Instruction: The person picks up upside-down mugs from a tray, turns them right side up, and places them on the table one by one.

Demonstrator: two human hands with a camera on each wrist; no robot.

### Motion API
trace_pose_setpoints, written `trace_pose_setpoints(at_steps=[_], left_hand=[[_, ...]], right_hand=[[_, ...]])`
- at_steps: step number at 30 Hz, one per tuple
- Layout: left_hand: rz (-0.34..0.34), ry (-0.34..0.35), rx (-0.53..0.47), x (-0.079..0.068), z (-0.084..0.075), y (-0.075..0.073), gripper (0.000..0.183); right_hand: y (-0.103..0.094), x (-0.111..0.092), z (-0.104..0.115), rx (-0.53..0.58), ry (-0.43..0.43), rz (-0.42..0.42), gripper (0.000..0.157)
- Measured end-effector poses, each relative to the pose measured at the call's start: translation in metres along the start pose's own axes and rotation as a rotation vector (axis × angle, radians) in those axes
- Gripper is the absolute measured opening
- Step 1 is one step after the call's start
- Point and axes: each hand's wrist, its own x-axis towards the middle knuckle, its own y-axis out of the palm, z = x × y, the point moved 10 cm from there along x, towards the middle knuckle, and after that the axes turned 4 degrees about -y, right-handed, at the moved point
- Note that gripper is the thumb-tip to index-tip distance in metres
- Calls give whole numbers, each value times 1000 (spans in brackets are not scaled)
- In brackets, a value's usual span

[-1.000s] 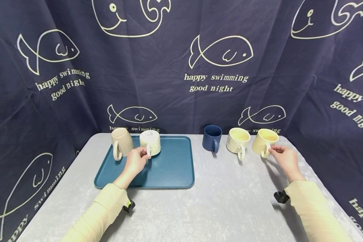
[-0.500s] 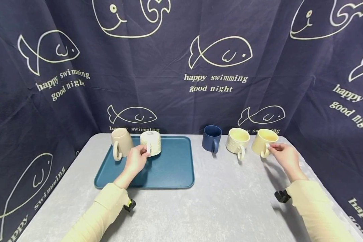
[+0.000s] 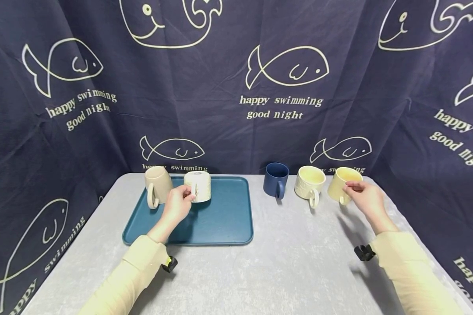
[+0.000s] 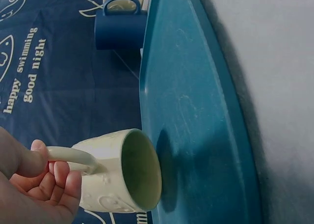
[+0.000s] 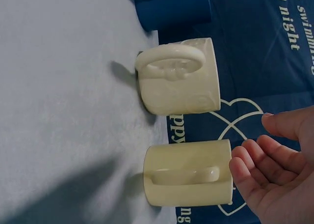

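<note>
Two risks: left hand (image 3: 176, 204) pinches white mug's (image 3: 199, 187) handle, mouth-down above tray (image 3: 220, 227); may slip. Right hand (image 3: 365, 197), relaxed, could tip yellow mug (image 3: 340, 183).

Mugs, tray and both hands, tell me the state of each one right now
White mug: upside down, lifted clear of the tray, held by its handle.
Beige mug: upside down on the tray.
Tray: flat on the table.
Navy mug: upright on the table.
Cream mug: upright.
Yellow mug: upright.
Left hand: pinches the white mug's handle.
Right hand: fingers relaxed, at the yellow mug's rim.
</note>
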Motion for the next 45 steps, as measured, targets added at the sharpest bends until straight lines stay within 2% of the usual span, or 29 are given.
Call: trace_pose_setpoints(at_steps=[10, 18, 25, 32, 38, 45], left_hand=[[4, 4, 15, 0, -6, -3, 6], [19, 22, 31, -5, -17, -5, 4], [38, 63, 31, -11, -33, -4, 4], [50, 67, 32, -13, -45, -6, 4], [53, 90, 10, -15, -58, -11, 4], [50, 147, -1, -18, -76, -19, 4]], right_hand=[[-3, 4, 23, 41, -107, -28, 28], [-2, 4, 47, 56, -147, -4, 25], [-1, 3, 73, 132, -197, 0, 25], [-1, 4, 98, 129, -247, 16, 25], [-2, 4, 115, 154, -256, 11, 26], [-2, 1, 141, 290, -314, 23, 28]])
